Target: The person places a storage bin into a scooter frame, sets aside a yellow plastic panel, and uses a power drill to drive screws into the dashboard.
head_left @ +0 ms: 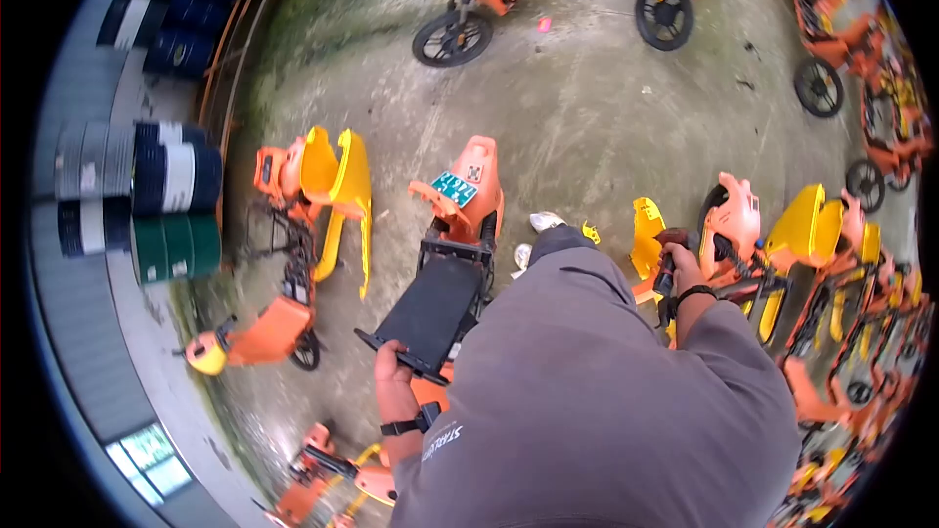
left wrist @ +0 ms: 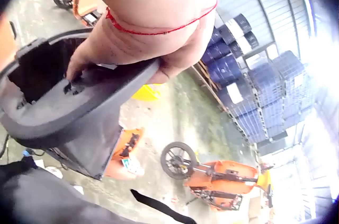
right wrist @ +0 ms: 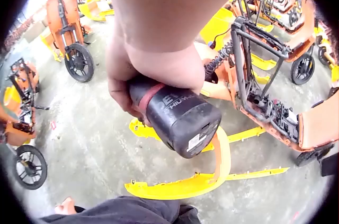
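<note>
My left hand grips the rim of a black plastic under-seat bucket, tilted beside an orange scooter body with a green plate. In the left wrist view, the fingers of this hand reach over the thick rim into the hollow of the bucket. Off to the other side, my right hand holds a cordless drill by its handle. Its black battery base, with a red band above it, points at the camera in the right wrist view; the drill's head is hidden there.
Yellow trim panels lie on the concrete floor below the drill. Partly stripped scooters stand around, one with a bare frame close on the right. Blue and green drums line the wall at left. White shoes show in front of the body.
</note>
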